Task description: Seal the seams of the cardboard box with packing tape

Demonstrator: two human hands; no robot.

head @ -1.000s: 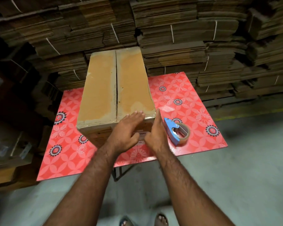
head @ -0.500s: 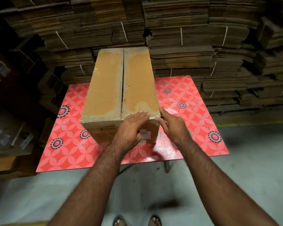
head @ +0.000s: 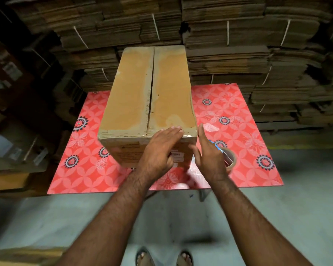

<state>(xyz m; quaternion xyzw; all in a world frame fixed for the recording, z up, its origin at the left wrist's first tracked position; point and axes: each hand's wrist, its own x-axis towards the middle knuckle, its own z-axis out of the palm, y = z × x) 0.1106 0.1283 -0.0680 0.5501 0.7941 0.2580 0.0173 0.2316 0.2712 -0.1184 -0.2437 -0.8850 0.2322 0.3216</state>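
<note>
Stacked flattened cartons [head: 229, 45] fill the background behind a red floral table [head: 238, 116]. On it, the cardboard box [head: 148, 96] stands directly ahead of both hands. Its near top edge lies under the straight fingers of the left hand [head: 160, 148]; the right hand [head: 208, 156], fingers extended, sits just beside its near right corner, possibly touching. Glossy tape covers the near edge; the centre seam gapes. A tape dispenser [head: 226, 157] lies just right of the right hand.

single head cam, wide-angle, looks forward and down from above the forearms; left hand [head: 160, 148] and right hand [head: 210, 156] close at frame centre, cardboard box [head: 150, 96] just beyond them
</note>
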